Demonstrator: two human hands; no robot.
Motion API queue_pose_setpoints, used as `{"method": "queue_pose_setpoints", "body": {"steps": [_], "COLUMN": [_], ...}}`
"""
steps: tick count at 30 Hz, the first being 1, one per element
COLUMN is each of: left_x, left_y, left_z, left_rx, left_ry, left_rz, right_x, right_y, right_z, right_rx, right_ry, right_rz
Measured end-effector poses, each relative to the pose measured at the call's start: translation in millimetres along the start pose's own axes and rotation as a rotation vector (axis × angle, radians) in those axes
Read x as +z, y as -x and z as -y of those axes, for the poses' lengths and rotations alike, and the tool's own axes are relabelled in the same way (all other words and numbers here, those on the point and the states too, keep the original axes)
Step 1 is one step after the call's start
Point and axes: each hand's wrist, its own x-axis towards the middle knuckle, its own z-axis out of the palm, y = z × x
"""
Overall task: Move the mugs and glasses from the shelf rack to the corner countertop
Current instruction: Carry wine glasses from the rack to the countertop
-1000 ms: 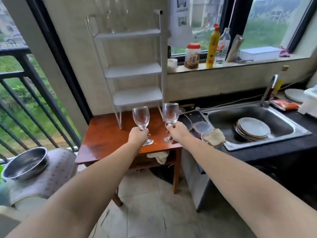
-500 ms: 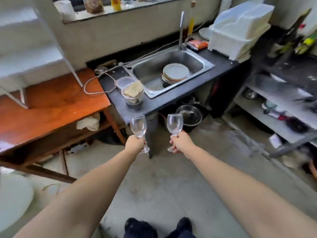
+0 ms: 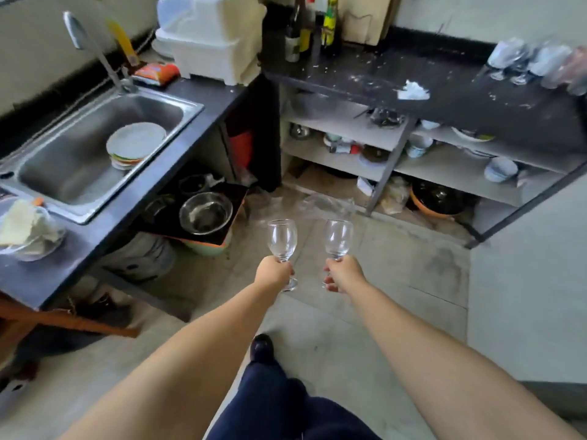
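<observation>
1. head view, only one. both arms stretched forward over the floor (image 3: pixel 333 328), each hand carrying one wine glass upright.
2. left hand (image 3: pixel 275 274): fingers clenched round the stem of the left wine glass (image 3: pixel 282 240). bowl stands clear above the fist; foot pokes out below it on the right side.
3. right hand (image 3: pixel 344 273): fingers curled round the stem of the right wine glass (image 3: pixel 338 239). bowl rises above the knuckles; edge of the foot just shows at the left of the fist.
4. the two glasses are side by side, apart, not touching, both empty and clear, in the air between sink counter and corner countertop.
5. corner countertop (image 3: pixel 365 77): dark, speckled with white crumbs. blurred glassware (image 3: pixel 533 63) stands near its far right end. crumpled white tissue (image 3: pixel 413 90) lies near the front edge, middle. bottles (image 3: pixel 313 27) at the far left corner by the wall.
6. sink (image 3: pixel 178 103) at left, a stack of plates (image 3: pixel 135 144) inside it. white dish rack box (image 3: pixel 209 36) on the counter behind the sink's right end.
7. open shelves (image 3: pixel 444 166) under the corner countertop hold bowls and small items, too blurred to itemise.
8. metal bowl (image 3: pixel 205 212) sits low under the sink counter.
9. one dark shoe (image 3: pixel 261 347) and a dark trouser leg at the bottom of the frame.
</observation>
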Motion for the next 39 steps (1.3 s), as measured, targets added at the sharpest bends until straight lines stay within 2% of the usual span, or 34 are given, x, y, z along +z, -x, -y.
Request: {"method": "queue_pose_setpoints", "body": {"steps": [9, 19, 25, 31, 39], "left_x": [99, 207, 279, 368, 490], "left_y": [-58, -143, -155, -171, -191], "left_z": [-79, -228, -280, -340, -438], "left_rx": [0.091, 0.189, 0.197, 0.233, 0.277], "left_ry": [-0.148, -0.305, -0.344, -0.381, -0.373], "left_rz": [0.188, 0.345, 0.446, 0.465, 0.420], "right_x": [-107, -229, -295, -378, -532], "right_y": [-59, -146, -173, -217, -295], "right_z": [-2, 69, 70, 67, 105], "right_rx": [0.071, 0.098, 0.137, 0.170, 0.094], "right_ry": [-0.235, -0.428, -0.558, -0.509, -0.383], "right_rz": [-0.194, -0.405, -0.482, -0.495, -0.488]}}
